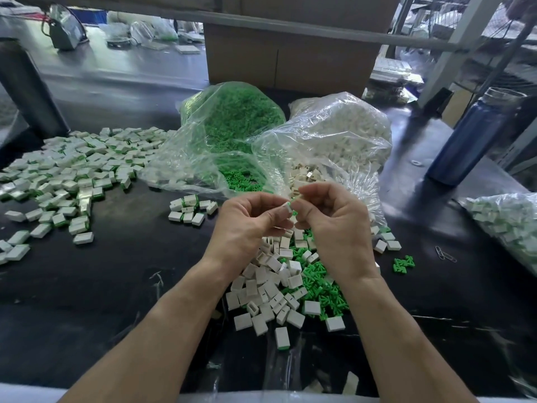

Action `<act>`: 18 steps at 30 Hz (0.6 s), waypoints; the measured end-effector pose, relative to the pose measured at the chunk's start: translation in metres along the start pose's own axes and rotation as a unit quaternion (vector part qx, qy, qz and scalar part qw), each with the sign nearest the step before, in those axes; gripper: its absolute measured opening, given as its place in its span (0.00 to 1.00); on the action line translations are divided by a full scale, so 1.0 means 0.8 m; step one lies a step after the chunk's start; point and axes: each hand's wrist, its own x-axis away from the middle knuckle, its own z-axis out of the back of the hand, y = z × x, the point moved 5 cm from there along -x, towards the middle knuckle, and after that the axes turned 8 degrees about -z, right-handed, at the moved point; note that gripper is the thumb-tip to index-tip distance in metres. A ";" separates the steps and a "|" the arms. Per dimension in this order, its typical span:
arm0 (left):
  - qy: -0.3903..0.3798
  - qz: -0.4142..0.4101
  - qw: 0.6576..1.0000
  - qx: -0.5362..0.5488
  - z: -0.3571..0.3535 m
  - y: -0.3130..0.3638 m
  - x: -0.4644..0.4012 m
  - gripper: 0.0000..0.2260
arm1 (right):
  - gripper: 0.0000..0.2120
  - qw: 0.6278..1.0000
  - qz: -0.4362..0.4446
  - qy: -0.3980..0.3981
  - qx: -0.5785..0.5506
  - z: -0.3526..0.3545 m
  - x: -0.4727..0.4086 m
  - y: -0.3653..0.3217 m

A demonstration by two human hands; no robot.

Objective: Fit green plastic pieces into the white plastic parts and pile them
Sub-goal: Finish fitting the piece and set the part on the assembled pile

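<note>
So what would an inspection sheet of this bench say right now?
Surface: dark table, scuffed.
Job's things: white part and green piece held together; loose mix below; finished pile at left.
Clutter: bag of green pieces, bag of white parts, blue bottle, paper clips.
Grippers: left hand and right hand pinch the pieces.
Cables: wire on far device.
Surroundings: cardboard box.

Dark worktable (110, 274) bearing: spread of assembled white-and-green parts (72, 170) at left; small cluster (191, 212) near centre; mixed heap of white housings (267, 289) and green pieces (316, 274) in front; two clear bags, green-filled (232, 117) and white-filled (343, 132); blue bottle (470, 138); paper clips (444, 253); cardboard box (290, 56) behind.
</note>
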 end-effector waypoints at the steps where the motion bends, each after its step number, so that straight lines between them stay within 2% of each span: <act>1: 0.000 0.006 1.000 -0.013 0.000 -0.001 0.001 0.06 | 0.06 1.000 0.000 0.006 0.001 0.000 0.000 0.001; 6: 0.017 0.008 0.998 -0.057 0.001 -0.004 0.002 0.03 | 0.04 0.999 -0.005 -0.001 0.035 -0.002 0.000 0.005; 18: 0.080 0.011 0.997 0.018 -0.005 0.002 0.005 0.02 | 0.04 0.998 0.010 0.053 -0.045 -0.016 0.008 -0.002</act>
